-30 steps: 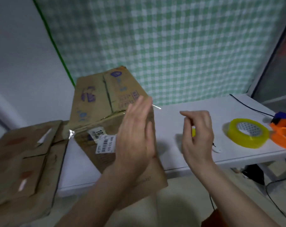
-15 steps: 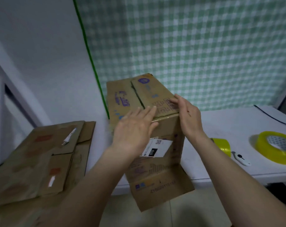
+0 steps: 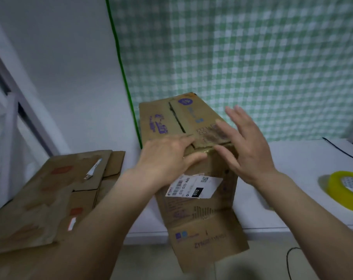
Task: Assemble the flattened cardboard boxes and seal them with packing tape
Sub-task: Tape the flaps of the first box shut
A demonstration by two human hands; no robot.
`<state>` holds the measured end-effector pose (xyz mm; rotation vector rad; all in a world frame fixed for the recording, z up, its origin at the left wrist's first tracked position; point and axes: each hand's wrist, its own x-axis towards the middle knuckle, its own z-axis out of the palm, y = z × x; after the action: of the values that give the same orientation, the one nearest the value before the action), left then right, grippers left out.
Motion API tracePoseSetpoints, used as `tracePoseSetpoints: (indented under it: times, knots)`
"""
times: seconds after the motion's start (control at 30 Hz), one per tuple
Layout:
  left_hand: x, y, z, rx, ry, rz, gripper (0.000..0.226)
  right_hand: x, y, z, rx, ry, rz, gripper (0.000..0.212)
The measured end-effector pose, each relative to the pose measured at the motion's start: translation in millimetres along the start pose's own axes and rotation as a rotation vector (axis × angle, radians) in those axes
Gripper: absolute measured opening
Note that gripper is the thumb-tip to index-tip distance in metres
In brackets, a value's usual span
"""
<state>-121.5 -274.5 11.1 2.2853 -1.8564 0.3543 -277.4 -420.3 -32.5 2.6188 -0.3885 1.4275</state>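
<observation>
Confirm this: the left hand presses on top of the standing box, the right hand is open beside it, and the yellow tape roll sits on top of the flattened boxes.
Not quite. The head view shows the yellow tape roll on the white table, right of the standing box, not on the flattened boxes. The left hand does press on top; the right hand is open.

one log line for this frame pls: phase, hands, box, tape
phase: smoothing top flaps | left hand: flat on box top edge | right hand: open, blurred, by top | top flaps: closed | tape roll: on table, untouched

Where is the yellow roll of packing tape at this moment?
In the head view, the tape roll lies on the white table at the far right edge, to the right of the right hand and the cardboard box.
</observation>
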Motion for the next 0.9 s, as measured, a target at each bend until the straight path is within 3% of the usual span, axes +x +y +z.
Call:
tracePoseSetpoints:
  times: [0.07, 0.2, 0.27, 0.37, 0.43, 0.63, 0.77, 0.9]
  knots:
    - [2.3, -9.6, 8.6, 0.03, 0.064, 0.047, 0.056, 25.8, -28.9, 11.7, -0.007, -0.065, -0.05, 0.055]
    - [-12.3, -27.8, 38.6, 0.046, 0.359, 0.058, 0.054, 29.6, -42.6, 33.4, -0.159, -0.34, -0.032, 0.074]
    - [-20.5, -39.0, 47.1, -0.115, 0.405, 0.004, 0.062, 24.0, -34.4, 32.0, -0.197, -0.395, -0.017, 0.073]
    - [-32.5, -50.9, 51.7, -0.627, 0.386, -0.042, 0.06, 24.5, -30.6, 27.3, -0.205, -0.445, -0.02, 0.068]
    - [-40.1, -57.6, 57.1, -0.735, 0.373, -0.038, 0.069, 26.0, -34.6, 22.1, -0.208, -0.447, -0.015, 0.066]
    - [-51.7, -71.2, 62.8, -0.85, 0.305, -0.056, 0.096, 31.1, -107.2, 40.3, -0.023, -0.35, 0.103, 0.06]
    - [-56.3, -85.5, 55.9, -0.756, 0.244, -0.02, 0.101, 21.5, -109.0, 49.9, 0.043, -0.256, 0.091, 0.047]
    - [-56.7, -92.6, 52.2, -0.742, 0.21, 0.029, 0.098, 28.2, -112.2, 43.8, 0.224, -0.293, 0.275, 0.062]
